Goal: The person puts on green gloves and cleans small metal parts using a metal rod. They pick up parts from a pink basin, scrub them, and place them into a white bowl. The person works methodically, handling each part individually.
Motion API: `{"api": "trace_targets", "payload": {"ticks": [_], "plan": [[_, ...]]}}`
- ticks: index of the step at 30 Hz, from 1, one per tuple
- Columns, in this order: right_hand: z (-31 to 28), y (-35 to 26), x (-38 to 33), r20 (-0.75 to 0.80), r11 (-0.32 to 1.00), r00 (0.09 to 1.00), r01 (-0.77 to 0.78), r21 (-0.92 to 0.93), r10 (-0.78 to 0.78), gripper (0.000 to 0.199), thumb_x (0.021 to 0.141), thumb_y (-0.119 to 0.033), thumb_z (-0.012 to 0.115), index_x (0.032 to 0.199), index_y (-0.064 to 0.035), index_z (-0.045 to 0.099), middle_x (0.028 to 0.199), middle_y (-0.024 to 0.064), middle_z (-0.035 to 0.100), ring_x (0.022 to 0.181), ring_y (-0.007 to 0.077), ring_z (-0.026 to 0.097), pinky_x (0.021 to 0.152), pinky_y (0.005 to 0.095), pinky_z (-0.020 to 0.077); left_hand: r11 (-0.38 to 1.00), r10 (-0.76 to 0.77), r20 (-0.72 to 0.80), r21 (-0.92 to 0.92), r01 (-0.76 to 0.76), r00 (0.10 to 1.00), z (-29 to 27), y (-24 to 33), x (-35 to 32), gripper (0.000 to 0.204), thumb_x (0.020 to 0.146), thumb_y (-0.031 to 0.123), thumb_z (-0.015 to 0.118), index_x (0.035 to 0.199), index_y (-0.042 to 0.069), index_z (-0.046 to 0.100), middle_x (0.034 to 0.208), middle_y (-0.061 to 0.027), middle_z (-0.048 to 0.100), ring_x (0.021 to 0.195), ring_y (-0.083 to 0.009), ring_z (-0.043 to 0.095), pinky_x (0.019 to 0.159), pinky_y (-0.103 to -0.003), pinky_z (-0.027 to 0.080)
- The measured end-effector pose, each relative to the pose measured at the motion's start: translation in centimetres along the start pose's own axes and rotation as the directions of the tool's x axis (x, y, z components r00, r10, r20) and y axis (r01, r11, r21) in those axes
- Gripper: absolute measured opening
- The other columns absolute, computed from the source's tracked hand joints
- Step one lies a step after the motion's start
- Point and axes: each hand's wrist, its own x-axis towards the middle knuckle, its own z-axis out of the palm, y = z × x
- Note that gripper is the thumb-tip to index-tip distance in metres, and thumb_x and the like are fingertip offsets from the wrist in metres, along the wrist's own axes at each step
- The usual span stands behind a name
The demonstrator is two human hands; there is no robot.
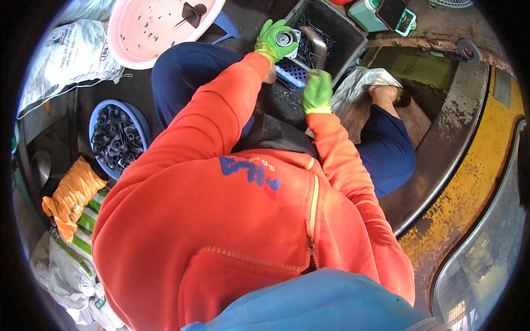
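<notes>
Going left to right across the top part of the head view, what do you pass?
White sack → pink basin → left hand in a green glove holding a small round metal part → dark bin of small metal parts → teal container → metal ring.

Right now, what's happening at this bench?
A person in an orange jacket sits over a dark bin of small metal pieces. The left hand, in a green glove, holds a small round metal part. The right hand, also gloved green, grips a metal tool that reaches into the bin. A blue basket of dark metal parts sits to the left, and a pink basin lies beyond it.
</notes>
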Motion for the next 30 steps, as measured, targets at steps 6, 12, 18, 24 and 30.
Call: {"api": "trace_targets", "payload": {"ticks": [6,12,18,24,30], "plan": [[0.1,0.0,0.1,0.127,0.970,0.992,0.008,-0.244,0.024,0.028,0.095,-0.032,0.043,0.099,-0.0068,0.054,0.090,0.0228,0.062,0.083,0.0447,0.058,0.071,0.0471,0.0460,0.998,-0.059,0.030,-0.028,0.060,0.998,-0.4,0.8,-0.1,0.049,0.062,0.038,0.078,0.104,0.015,0.065,0.120,-0.0116,0.060,0.122,-0.0256,0.048,0.111,-0.044,0.026],[0.3,0.8,0.1,0.270,0.781,0.897,-0.121,-0.612,0.350,0.028,0.097,-0.034,0.041,0.097,-0.0072,0.050,0.084,0.0235,0.062,0.079,0.0438,0.059,0.070,0.0513,0.0461,0.999,-0.041,-0.009,-0.024,0.041,0.999,-0.2,0.4,0.0,0.047,0.063,0.039,0.079,0.102,0.015,0.066,0.121,-0.0126,0.059,0.122,-0.0272,0.048,0.111,-0.044,0.026],[0.0,0.9,-0.2,0.089,0.964,0.996,0.004,-0.267,0.021,0.025,0.095,-0.031,0.044,0.097,-0.0074,0.052,0.084,0.0219,0.062,0.078,0.0438,0.058,0.068,0.0478,0.0452,0.998,-0.023,-0.019,-0.053,0.022,1.000,0.4,-0.2,-0.2,0.050,0.061,0.038,0.081,0.102,0.014,0.066,0.123,-0.0125,0.058,0.122,-0.0267,0.047,0.110,-0.044,0.026],[-0.4,0.3,-0.3,0.154,0.935,0.983,-0.042,-0.353,0.102,0.042,0.096,-0.044,0.033,0.100,-0.0070,0.053,0.094,0.0247,0.062,0.085,0.0448,0.059,0.077,0.0519,0.0440,0.997,0.019,-0.023,-0.076,-0.020,1.000,0.1,0.4,-0.4,0.052,0.061,0.042,0.078,0.104,0.017,0.065,0.128,-0.0100,0.055,0.121,-0.0282,0.048,0.109,-0.045,0.029],[-0.7,0.0,-0.1,0.211,0.808,0.939,-0.104,-0.580,0.272,0.030,0.095,-0.036,0.043,0.102,-0.0094,0.054,0.086,0.0221,0.063,0.079,0.0431,0.060,0.069,0.0510,0.0456,0.998,-0.055,-0.016,-0.021,0.054,0.998,-0.1,0.7,-0.2,0.053,0.059,0.040,0.081,0.103,0.016,0.065,0.126,-0.0130,0.056,0.120,-0.0277,0.049,0.109,-0.043,0.030]]}}
